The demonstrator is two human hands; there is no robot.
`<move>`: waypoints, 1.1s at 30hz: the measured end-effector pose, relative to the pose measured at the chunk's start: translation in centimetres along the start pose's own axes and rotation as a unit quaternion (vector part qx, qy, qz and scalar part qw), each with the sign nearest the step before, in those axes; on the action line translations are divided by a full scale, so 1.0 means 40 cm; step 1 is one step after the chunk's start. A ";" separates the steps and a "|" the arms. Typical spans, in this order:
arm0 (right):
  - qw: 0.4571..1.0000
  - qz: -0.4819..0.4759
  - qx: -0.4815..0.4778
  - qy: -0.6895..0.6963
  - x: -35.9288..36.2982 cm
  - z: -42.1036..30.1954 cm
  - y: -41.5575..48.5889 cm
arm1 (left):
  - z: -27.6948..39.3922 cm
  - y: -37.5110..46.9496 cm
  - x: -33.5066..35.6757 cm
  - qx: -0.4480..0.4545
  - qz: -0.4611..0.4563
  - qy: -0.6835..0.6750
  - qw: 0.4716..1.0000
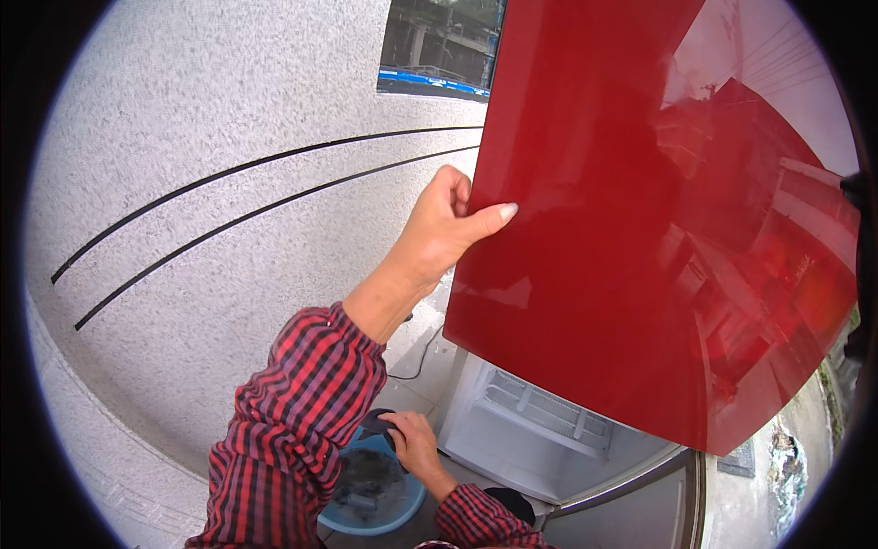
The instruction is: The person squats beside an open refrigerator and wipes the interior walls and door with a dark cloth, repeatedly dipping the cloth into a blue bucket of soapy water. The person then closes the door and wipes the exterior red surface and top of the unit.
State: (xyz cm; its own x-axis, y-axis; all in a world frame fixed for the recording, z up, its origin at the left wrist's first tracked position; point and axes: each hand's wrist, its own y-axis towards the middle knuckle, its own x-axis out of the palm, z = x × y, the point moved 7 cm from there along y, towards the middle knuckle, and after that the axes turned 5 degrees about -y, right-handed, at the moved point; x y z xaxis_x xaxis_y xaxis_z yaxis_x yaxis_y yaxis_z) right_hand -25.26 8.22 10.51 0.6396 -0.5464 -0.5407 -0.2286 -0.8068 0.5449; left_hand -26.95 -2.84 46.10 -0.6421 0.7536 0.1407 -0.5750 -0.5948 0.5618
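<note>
My left hand (446,223) pinches the left edge of a glossy red refrigerator door (583,261), with its thumb flat on the red face and its fingers curled at the edge. Lower down, my right hand (415,442) grips a dark cloth (376,423) at the rim of a light blue plastic basin (415,491). Murky grey water (370,477) with suds fills part of the basin. Under the red door, the white lower compartment (514,439) of the refrigerator stands open, showing a wire rack (542,405) inside.
A rough white wall (206,103) with two black strips (274,159) runs along the left, below a window (442,48). A thin cable (420,370) lies on the tiled floor. An open lower door (624,508) extends at the bottom right.
</note>
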 end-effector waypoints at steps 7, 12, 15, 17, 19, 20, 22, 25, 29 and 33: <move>1.000 0.003 -0.005 -0.010 0.009 0.002 0.000 | 0.044 0.016 0.010 0.090 0.006 0.004 0.996; 1.000 0.003 -0.011 -0.008 0.015 -0.009 -0.004 | -0.020 -0.058 0.020 0.017 0.002 -0.009 1.000; 1.000 0.006 -0.011 0.009 0.016 -0.016 -0.004 | 0.017 -0.007 0.024 0.078 -0.012 -0.072 0.994; 1.000 0.009 -0.012 0.004 0.015 -0.019 -0.004 | 0.007 -0.013 0.022 0.042 -0.001 -0.048 0.998; 1.000 0.013 -0.014 0.002 0.014 -0.019 -0.002 | -0.017 -0.029 0.015 -0.014 0.026 0.029 0.999; 1.000 0.021 -0.007 0.000 0.012 -0.016 -0.001 | -0.033 -0.043 0.017 -0.045 0.018 0.029 0.998; 1.000 0.012 -0.016 0.002 0.015 -0.018 -0.001 | -0.012 -0.041 0.021 0.044 0.006 -0.012 0.999; 1.000 0.008 -0.011 0.009 0.018 -0.020 -0.005 | -0.020 -0.011 0.012 0.043 0.007 -0.022 0.999; 1.000 0.016 -0.001 0.018 0.011 -0.026 -0.004 | -0.028 -0.022 0.003 0.028 0.017 -0.010 0.999; 1.000 0.012 -0.010 0.013 0.008 -0.033 -0.003 | -0.009 -0.032 0.014 0.034 0.026 -0.009 0.999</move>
State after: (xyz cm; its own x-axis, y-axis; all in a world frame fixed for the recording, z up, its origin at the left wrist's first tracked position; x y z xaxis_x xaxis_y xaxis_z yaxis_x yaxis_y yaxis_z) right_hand -24.07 8.45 11.12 0.6526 -0.5592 -0.5113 -0.2297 -0.7891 0.5697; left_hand -26.77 -1.74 45.16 -0.6610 0.7273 0.1846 -0.5053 -0.6133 0.6071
